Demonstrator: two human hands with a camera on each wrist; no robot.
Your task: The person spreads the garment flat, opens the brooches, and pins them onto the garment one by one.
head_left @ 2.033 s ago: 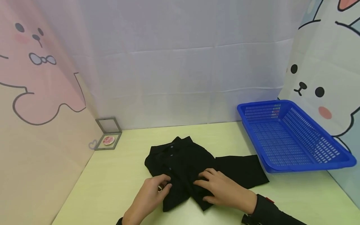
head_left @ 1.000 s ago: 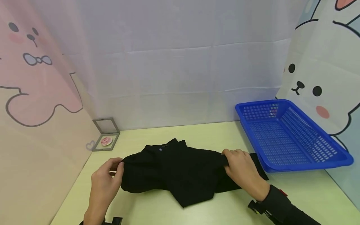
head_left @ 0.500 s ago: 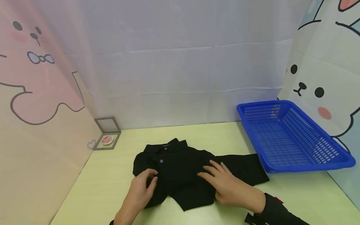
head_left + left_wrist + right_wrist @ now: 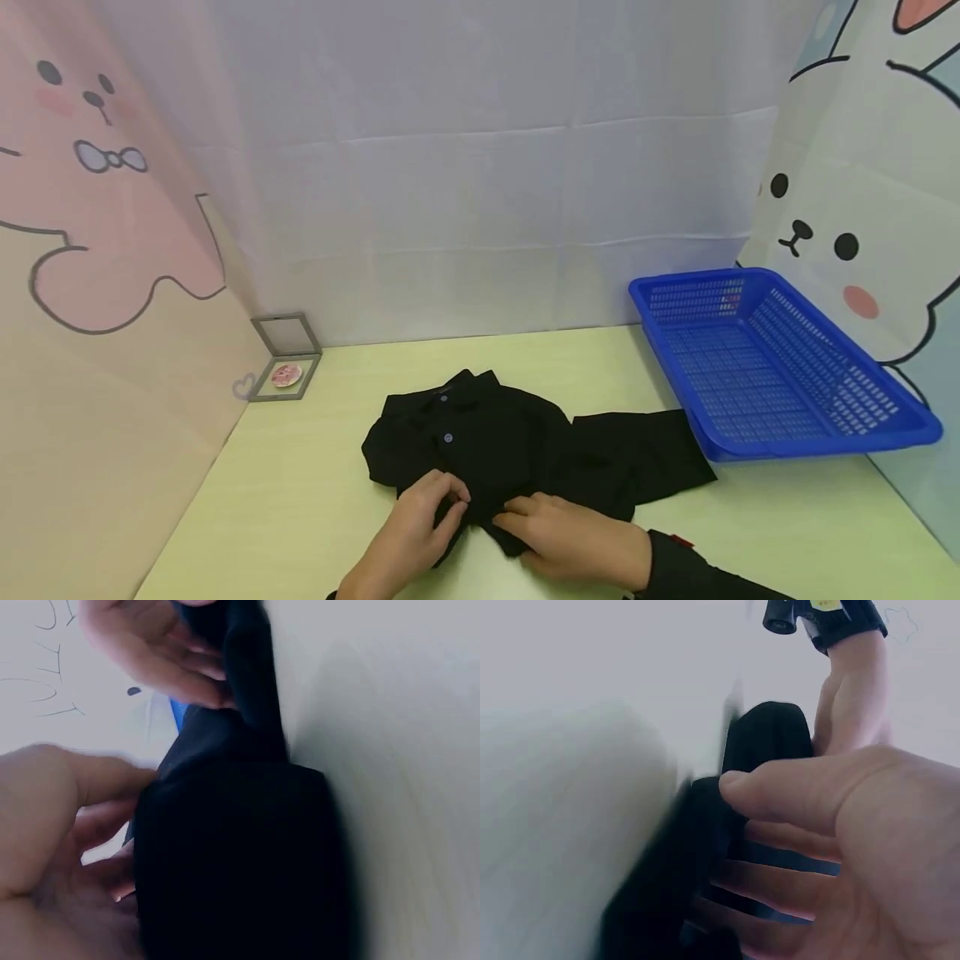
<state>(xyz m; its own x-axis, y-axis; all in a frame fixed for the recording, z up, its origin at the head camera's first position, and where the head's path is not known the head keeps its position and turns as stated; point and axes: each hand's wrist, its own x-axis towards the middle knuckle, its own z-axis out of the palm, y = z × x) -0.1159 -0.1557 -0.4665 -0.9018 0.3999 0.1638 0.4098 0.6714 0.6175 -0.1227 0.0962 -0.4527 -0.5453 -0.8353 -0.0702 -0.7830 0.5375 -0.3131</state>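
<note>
A black buttoned shirt [image 4: 495, 442] lies bunched on the table, collar toward the back wall, one sleeve [image 4: 645, 454] stretched out to the right. My left hand [image 4: 420, 521] pinches the cloth near the shirt's lower front edge. Close beside it, my right hand [image 4: 573, 537] grips the same lower edge, thumb underneath and out of sight in the head view. In the left wrist view, dark cloth [image 4: 240, 855] sits against the left fingers. The right wrist view has the right thumb [image 4: 780, 791] on one side of the cloth and fingers on the other.
A blue plastic basket [image 4: 780, 446] stands at the right, its near left corner close to the sleeve's cuff. At the back left sits a small grey-framed open case [image 4: 258, 394] with a pink round piece [image 4: 287, 376]. Printed curtains enclose the table.
Both hands first spread apart, drawing the shirt wide, then came back together. Since half a second ago they have moved closer together and lower, and now hold the lower front edge.
</note>
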